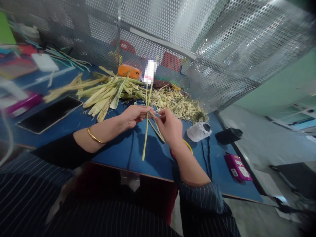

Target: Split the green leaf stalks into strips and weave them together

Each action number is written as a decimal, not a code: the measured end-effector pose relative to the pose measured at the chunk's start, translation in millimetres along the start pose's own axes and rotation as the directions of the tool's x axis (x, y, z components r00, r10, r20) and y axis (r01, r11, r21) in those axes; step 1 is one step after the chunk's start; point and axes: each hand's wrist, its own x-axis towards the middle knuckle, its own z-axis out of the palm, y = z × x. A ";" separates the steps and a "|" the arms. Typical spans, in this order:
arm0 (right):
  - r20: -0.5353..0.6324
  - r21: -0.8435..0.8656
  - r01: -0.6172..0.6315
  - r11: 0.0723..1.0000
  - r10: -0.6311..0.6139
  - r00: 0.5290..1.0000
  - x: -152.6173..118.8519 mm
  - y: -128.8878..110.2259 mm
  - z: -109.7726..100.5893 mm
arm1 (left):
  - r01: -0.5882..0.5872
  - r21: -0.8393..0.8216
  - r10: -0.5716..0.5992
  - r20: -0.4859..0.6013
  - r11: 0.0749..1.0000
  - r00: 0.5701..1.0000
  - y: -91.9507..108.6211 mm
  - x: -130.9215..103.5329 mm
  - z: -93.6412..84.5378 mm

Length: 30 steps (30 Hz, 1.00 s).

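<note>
Long thin yellow-green plant strips (146, 138) cross between my two hands over the blue table. My left hand (135, 116), below a gold bangle on the wrist, pinches them near where they cross. On the other side, my right hand (170, 126) is closed with thumb and finger on a strip at the same crossing. One strip end points down toward the table's front edge, and others rise above the hands. Behind them lie a bundle of pale green husks (103, 95) and a heap of shredded pieces (172, 102).
White thread cone (197, 132), black cone (228, 135) and purple packet (238, 168) are on the right of the blue table (158, 164). A dark phone (50, 113) lies left. An orange packet (129, 70) stands before a perforated metal screen (158, 29).
</note>
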 end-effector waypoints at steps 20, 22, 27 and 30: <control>0.207 0.791 -0.398 0.465 0.409 0.889 -0.2 17.6 10.6 | 0.013 0.276 -0.091 0.272 0.961 0.958 -21.7 -8.7 10.7; 0.355 0.814 -0.508 0.281 0.452 0.819 -0.3 20.2 14.7 | 0.002 0.275 -0.082 0.277 0.961 0.957 -20.2 -9.2 11.3; 0.511 0.790 -0.600 0.124 0.408 0.757 -1.8 20.3 21.2 | 0.002 0.215 -0.047 0.205 0.977 0.978 -20.7 -7.7 12.1; 0.383 0.779 -0.543 0.315 0.447 0.808 -2.0 15.0 15.4 | 0.012 0.142 -0.023 0.074 0.990 0.997 -18.3 -6.3 12.5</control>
